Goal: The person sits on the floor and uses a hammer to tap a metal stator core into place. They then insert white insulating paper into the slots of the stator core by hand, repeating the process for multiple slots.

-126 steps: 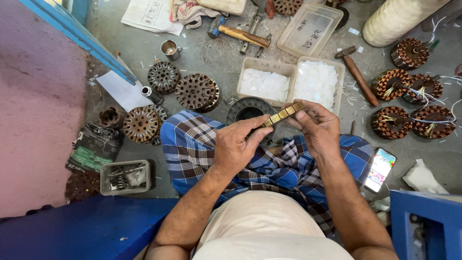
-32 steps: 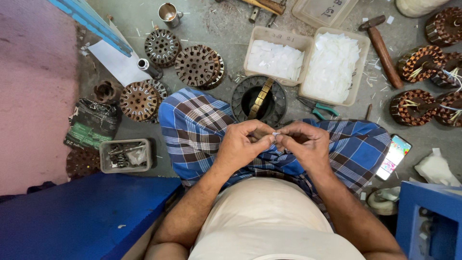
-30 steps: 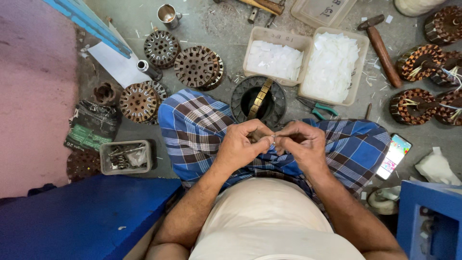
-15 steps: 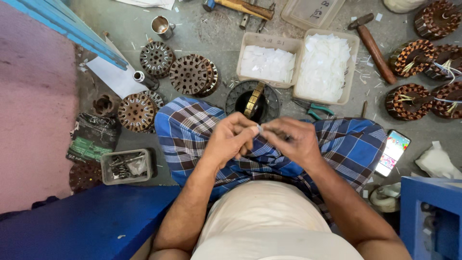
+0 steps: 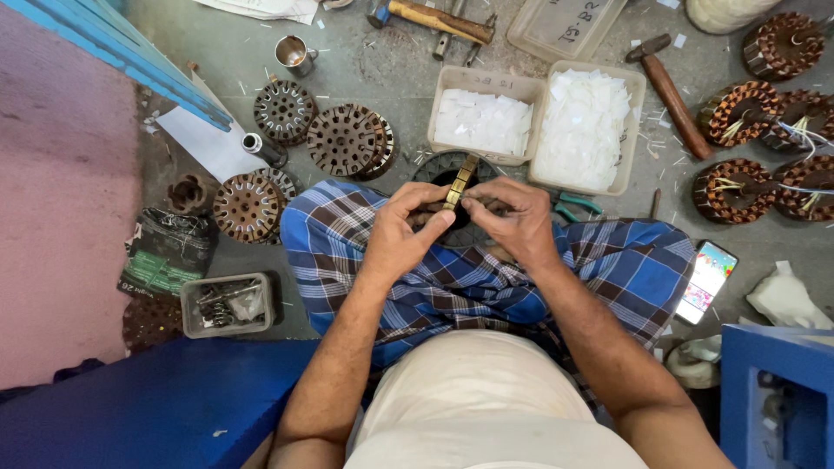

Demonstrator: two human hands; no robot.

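Both hands over lap, near front edge of floor clutter. Left hand (image 5: pixel 395 239) and right hand (image 5: pixel 508 221) pinched brass strip (image 5: pixel 458 181); long axis pointed away, above black ring (image 5: pixel 434 165).

Blue, brown and white checks on the wrap cloth (image 5: pixel 452 278). Brass yellow on the narrow bar (image 5: pixel 458 181). White on the paper slips (image 5: pixel 584 122) in beige trays (image 5: pixel 534 87). Copper brown windings (image 5: pixel 738 113). Pink on the wall (image 5: pixel 52 217).
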